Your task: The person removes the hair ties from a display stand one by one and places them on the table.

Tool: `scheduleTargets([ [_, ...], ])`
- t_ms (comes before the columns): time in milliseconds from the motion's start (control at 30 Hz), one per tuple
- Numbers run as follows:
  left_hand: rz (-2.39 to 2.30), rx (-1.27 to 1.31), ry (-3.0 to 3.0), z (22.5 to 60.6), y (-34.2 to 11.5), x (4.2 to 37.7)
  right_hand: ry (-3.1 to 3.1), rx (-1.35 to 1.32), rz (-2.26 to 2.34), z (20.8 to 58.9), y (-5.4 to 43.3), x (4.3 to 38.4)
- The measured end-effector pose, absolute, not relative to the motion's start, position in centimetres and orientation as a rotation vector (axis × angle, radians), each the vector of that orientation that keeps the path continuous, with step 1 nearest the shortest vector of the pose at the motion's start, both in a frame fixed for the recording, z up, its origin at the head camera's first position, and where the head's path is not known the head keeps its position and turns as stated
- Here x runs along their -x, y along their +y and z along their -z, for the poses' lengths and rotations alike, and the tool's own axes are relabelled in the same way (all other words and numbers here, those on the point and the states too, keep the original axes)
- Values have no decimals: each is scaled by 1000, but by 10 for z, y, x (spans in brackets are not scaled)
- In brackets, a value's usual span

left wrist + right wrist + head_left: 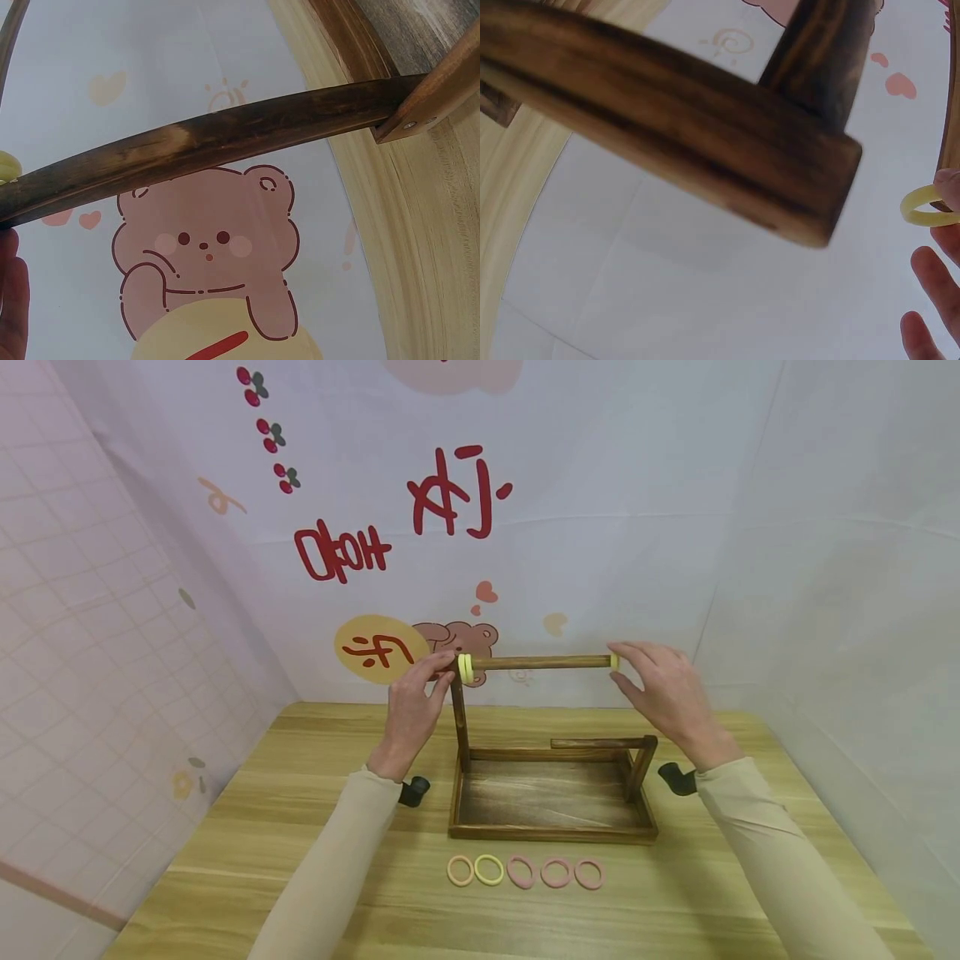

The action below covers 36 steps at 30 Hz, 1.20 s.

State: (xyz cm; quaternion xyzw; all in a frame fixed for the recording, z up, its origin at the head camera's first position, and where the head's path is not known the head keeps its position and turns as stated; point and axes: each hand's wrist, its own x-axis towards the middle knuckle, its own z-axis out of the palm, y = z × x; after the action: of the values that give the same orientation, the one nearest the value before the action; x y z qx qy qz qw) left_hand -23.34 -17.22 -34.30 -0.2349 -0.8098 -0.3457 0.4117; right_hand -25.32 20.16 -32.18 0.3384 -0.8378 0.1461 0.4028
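Observation:
A wooden rack point(554, 832) with two horizontal rods stands on the table. At its left post's top, the thumb and fingers of my left hand point(412, 718) grip the corner, beside yellow hair ties point(466, 669) on the long upper rod point(543, 662). My right hand point(671, 693) pinches another yellow hair tie point(919, 208) between thumb and finger at that rod's free right end. The right wrist view shows its other fingers spread below. In the left wrist view the post point(225, 139) crosses the picture, and only fingertips point(13, 300) show at the edge.
In front of the rack lies a row of hair ties: one orange point(460, 871), one yellow point(489, 870) and several pink point(557, 872). The shorter lower rod point(592, 743) points left from the right post. A printed cloth point(600, 527) hangs behind the table point(315, 827).

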Motion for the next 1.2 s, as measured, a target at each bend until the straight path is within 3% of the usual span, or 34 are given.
scheduleTargets([
  [300,880,604,-2021,343,-172,233,-2104,-862,-393,318,209,241],
  [800,895,596,-2024,342,-174,234,-2095,-908,-494,318,220,185],
  [1200,920,589,-2036,344,-173,234,-2179,-965,-581,345,228,143],
])
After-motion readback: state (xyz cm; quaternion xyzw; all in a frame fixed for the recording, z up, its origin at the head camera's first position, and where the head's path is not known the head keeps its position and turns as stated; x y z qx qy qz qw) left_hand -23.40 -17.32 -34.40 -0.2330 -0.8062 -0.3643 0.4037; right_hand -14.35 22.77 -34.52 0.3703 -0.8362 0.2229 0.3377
